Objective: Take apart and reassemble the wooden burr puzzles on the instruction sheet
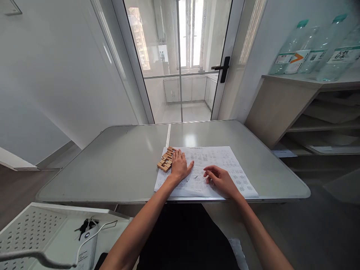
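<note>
Notched wooden blocks lie at ten o'clock on the printed paper, my left hand spreads flat at their three-o'clock side, apparently steadying, and my right hand, loosely curled toward four, holds nothing visible, so taking a block would call for pinching.

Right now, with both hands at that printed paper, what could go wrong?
The left hand lies against or right beside the wooden pieces, so a sideways slip might scatter them. They seem to overlap the left edge of the printed paper; if it slides, they could shift too.
</note>
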Tool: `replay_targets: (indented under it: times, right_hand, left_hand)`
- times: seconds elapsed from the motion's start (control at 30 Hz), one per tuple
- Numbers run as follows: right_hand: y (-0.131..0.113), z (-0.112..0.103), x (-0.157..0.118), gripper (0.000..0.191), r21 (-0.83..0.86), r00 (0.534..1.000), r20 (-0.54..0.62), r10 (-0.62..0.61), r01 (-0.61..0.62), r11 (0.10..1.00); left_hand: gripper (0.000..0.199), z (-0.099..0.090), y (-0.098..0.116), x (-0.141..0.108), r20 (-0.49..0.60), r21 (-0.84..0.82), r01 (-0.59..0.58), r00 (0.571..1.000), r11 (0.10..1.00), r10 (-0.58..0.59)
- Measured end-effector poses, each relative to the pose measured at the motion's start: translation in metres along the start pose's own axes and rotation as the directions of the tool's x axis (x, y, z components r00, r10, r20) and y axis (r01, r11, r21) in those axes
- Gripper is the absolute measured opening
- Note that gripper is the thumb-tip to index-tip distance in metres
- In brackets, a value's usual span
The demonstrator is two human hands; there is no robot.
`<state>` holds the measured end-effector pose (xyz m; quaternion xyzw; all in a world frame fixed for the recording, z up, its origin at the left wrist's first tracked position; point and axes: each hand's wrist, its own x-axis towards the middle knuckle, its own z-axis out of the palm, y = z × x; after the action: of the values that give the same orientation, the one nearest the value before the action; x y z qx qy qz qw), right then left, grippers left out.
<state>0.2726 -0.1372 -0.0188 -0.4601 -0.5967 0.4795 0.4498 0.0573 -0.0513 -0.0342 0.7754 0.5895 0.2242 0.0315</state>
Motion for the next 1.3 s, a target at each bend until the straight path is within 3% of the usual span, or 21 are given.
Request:
replay_targets:
  times: [0.5, 0.97, 1.17, 1.3]
  right_hand:
    - [0.003, 0.000, 0.000, 0.034, 0.010, 1.000, 0.002, -0.011, 0.011, 1.000]
    - [0.006, -0.002, 0.002, 0.031, -0.013, 0.999, 0.015, -0.039, 0.039, 0.999]
    - [0.008, -0.002, 0.002, 0.032, 0.014, 0.999, 0.011, -0.033, 0.033, 0.999]
    - [0.005, -0.001, 0.000, 0.035, 0.018, 1.000, 0.010, -0.013, 0.013, 1.000]
  left_hand:
    - [0.069, 0.002, 0.036, -0.025, 0.040, 0.041, -0.108, 0.993, 0.993, 0.107]
    - [0.057, 0.003, 0.058, -0.056, 0.047, -0.122, -0.208, 0.975, 0.970, 0.215]
    - [0.054, -0.009, 0.063, -0.067, 0.033, -0.274, -0.244, 0.964, 0.930, 0.263]
    - [0.046, -0.028, 0.057, -0.069, -0.073, -0.346, -0.222, 0.975, 0.912, 0.209]
